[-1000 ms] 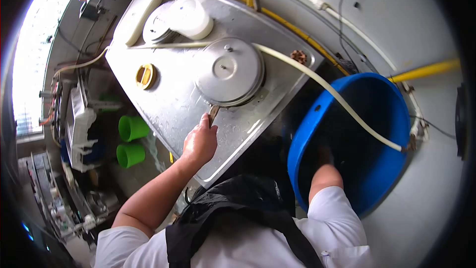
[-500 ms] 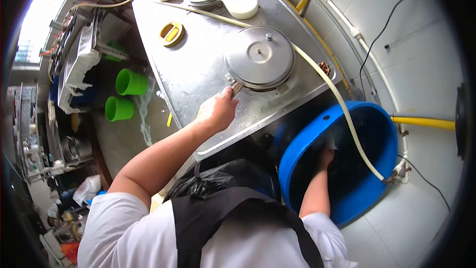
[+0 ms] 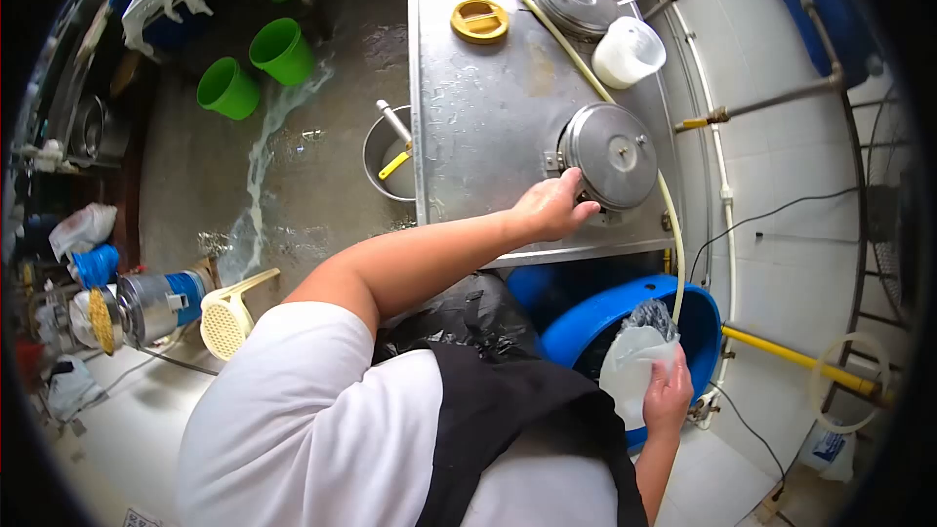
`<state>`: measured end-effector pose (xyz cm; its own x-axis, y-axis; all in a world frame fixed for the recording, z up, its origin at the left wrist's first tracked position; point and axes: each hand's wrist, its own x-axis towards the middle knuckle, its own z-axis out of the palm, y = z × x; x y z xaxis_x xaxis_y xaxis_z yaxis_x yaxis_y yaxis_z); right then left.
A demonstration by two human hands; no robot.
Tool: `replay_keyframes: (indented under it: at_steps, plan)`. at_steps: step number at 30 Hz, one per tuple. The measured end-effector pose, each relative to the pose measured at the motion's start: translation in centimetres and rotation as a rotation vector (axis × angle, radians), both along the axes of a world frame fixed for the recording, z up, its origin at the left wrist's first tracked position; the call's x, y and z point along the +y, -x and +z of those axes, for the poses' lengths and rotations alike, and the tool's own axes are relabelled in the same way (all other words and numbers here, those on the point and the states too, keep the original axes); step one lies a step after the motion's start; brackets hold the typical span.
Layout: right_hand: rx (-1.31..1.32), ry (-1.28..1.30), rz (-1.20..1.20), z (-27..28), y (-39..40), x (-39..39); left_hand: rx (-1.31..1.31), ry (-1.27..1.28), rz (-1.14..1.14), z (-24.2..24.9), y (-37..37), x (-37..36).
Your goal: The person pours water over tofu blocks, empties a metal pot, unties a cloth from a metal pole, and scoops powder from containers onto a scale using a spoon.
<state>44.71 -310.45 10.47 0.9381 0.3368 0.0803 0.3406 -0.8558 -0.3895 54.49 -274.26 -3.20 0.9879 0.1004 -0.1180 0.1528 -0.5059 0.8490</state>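
My left hand (image 3: 556, 207) is at the near edge of the round metal lid (image 3: 613, 151) on the steel counter, thumb and forefinger spread apart and not wrapped round its handle. My right hand (image 3: 668, 392) grips a translucent white plastic scoop (image 3: 630, 371) over the blue barrel (image 3: 576, 324). Clear, rippling water shows at the scoop's far end, and the barrel's inside is dark and partly hidden by it. A cream hose (image 3: 675, 234) runs past the lid down to the barrel.
The steel counter (image 3: 468, 146) bears a yellow cap (image 3: 479, 21), a second metal lid (image 3: 574, 2) and a white container (image 3: 629, 52). On the wet floor stand green buckets (image 3: 283, 51) and a metal pot (image 3: 376, 161). A black plastic bag (image 3: 468, 322) lies below the counter.
My right hand has come up out of the barrel with the white scoop. My left hand has let go of the lid's handle and opened. The view has turned.
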Motion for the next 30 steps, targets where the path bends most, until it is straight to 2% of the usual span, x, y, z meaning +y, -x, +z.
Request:
replay_keyframes:
  at_steps: [1, 2, 3, 5, 7, 9, 11, 13, 14, 15, 16, 17, 19, 21, 22, 24, 25, 26, 27, 30]
  plan:
    - [-0.050, 0.178, 0.191, 1.4, -0.1, 2.3, -0.101, 0.140, 0.123, -0.8, 0.8, 0.2]
    - [0.115, 0.218, 0.210, 3.0, -0.1, 5.2, 0.057, 0.327, 0.110, -0.5, 2.0, 1.1]
    - [0.056, 0.163, 0.359, 2.7, -0.4, 7.2, 0.092, 0.357, 0.082, -1.5, 3.7, 1.4]
    - [0.105, 0.155, 0.519, 2.9, -0.9, 12.8, 0.111, 0.243, -0.117, -3.8, 7.0, 2.4]
    - [0.312, 0.260, 0.552, 3.7, -1.4, 19.4, 0.162, 0.168, -0.056, -6.0, 9.9, 3.5]
    - [0.389, 0.378, 0.684, 2.5, -1.9, 25.0, 0.090, 0.121, 0.230, -10.2, 11.6, 4.9]
    - [0.400, 0.471, 0.738, 1.5, -2.4, 30.4, 0.361, 0.133, 0.442, -8.0, 11.5, 9.4]
    - [0.353, 0.487, 0.776, 1.5, -2.9, 35.6, 0.351, -0.406, 0.288, -31.6, 6.9, 12.6]
    - [0.342, 0.487, 0.785, 1.7, -3.2, 37.9, 0.327, 0.201, 0.609, -22.6, 8.4, 14.7]
    - [0.334, 0.485, 0.795, 2.0, -3.4, 40.0, 0.168, 0.767, 0.999, -11.7, 10.2, 17.0]
    - [0.291, 0.484, 0.793, 2.2, -3.6, 41.7, 0.051, 1.004, 0.996, -12.0, 10.3, 17.5]
    - [0.278, 0.506, 0.803, 2.8, -3.6, 43.0, 0.049, 1.003, 1.002, -14.6, 9.6, 19.0]
    - [0.251, 0.546, 0.753, 4.4, -3.2, 44.9, 0.092, 1.099, 0.732, -20.5, 7.1, 23.4]
    - [0.250, 0.565, 0.762, 5.2, -3.2, 45.0, 0.134, 1.014, 0.743, -20.0, 4.8, 25.3]
    - [0.202, 0.551, 0.684, 5.6, -2.9, 44.4, 0.180, 0.932, 0.746, -19.9, 4.3, 25.6]
    - [0.138, 0.514, 0.563, 5.6, -2.8, 41.9, 0.168, 0.949, 0.752, -18.9, 5.1, 26.4]
    - [0.121, 0.490, 0.518, 5.2, -2.9, 40.0, 0.157, 0.963, 0.750, -17.6, 5.7, 26.9]
    - [0.117, 0.439, 0.473, 4.9, -3.1, 37.8, 0.167, 1.060, 0.819, -13.6, 7.9, 26.6]
    - [0.116, 0.389, 0.426, 4.5, -3.2, 35.3, 0.172, 1.059, 0.826, -14.7, 9.1, 27.2]
    - [0.135, 0.306, 0.216, 2.9, -3.1, 26.6, 0.402, 0.795, 0.778, -21.3, 15.1, 31.4]
